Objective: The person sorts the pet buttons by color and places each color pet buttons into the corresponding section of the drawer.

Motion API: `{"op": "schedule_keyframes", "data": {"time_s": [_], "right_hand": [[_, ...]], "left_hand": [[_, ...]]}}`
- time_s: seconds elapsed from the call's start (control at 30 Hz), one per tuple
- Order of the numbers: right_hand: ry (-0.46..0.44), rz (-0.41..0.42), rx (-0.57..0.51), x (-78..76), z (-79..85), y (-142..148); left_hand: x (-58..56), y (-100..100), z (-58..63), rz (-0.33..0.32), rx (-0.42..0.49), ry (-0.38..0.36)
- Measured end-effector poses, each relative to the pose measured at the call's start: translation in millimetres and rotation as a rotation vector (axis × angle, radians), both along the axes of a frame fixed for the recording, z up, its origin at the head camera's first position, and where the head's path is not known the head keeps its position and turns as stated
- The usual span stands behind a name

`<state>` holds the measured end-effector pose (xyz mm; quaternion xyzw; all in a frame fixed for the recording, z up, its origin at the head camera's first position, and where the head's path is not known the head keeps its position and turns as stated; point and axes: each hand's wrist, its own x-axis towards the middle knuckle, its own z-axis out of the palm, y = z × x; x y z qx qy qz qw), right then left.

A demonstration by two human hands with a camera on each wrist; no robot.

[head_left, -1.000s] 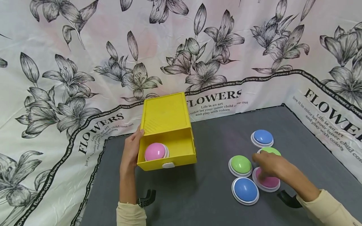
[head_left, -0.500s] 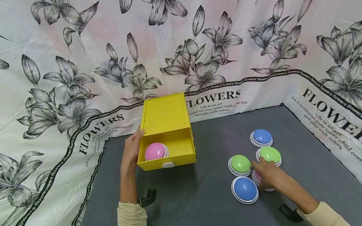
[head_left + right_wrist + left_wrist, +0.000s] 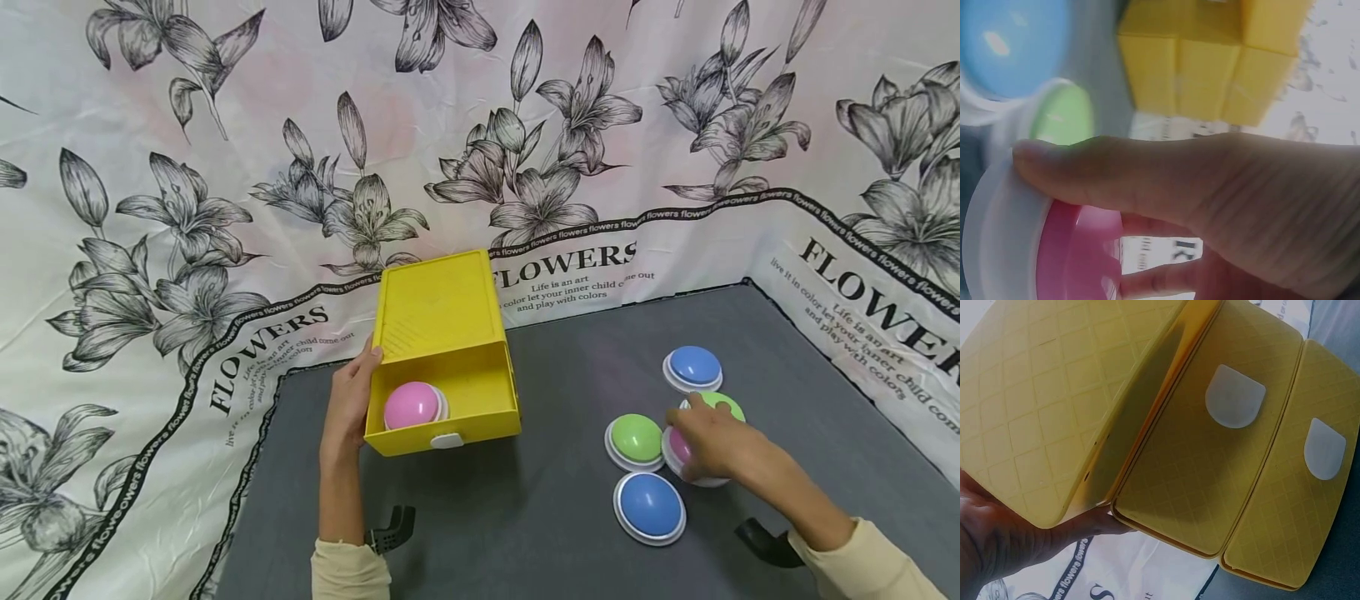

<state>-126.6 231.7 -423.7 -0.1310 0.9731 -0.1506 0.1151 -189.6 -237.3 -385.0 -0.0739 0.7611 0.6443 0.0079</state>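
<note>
Pick-up step, apparently: right hand (image 3: pixel 716 442) pinches magenta-domed disc (image 3: pixel 678 447); left hand (image 3: pixel 349 400) grips yellow cabinet (image 3: pixel 438 304). Next move likely calls for clean lift toward pulled-out drawer (image 3: pixel 491 424).

My head feed gets soft, even light, seemingly from above. The floral cloth (image 3: pixel 390 125) reads bright, and a diffuse shadow spreads on the desk (image 3: pixel 562 533), below the near side of the yellow drawer box (image 3: pixel 442 308). Print stays crisp there, though the wide lens stretches it toward the left and right edges. My left wrist feed is dimmer: the yellow dulls, dark shade fills the gap between drawers, and one corner burns out pale. My right wrist feed is hazy, with the cloth washed white, the background soft, glare on the blue dome (image 3: pixel 1013 69) and lighter streaks across the pink dome (image 3: pixel 1082 256).
</note>
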Motion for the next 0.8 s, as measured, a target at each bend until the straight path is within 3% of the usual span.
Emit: {"op": "schedule_keyframes", "data": {"time_s": [0.23,0.5,0.8], "right_hand": [[0.124,0.041,-0.032,-20.4,31.8,-1],[0.088,0.011,-0.011,-58.5,57.5,-14],[0.098,0.069,-0.030,-87.3,77.7,-60]], "left_hand": [[0.3,-1,-0.9,-0.013,0.011,0.007],[-0.6,-1,-3.8,-0.012,0.013,0.011],[0.4,-3,-3.7,-0.025,0.028,0.027]]}}
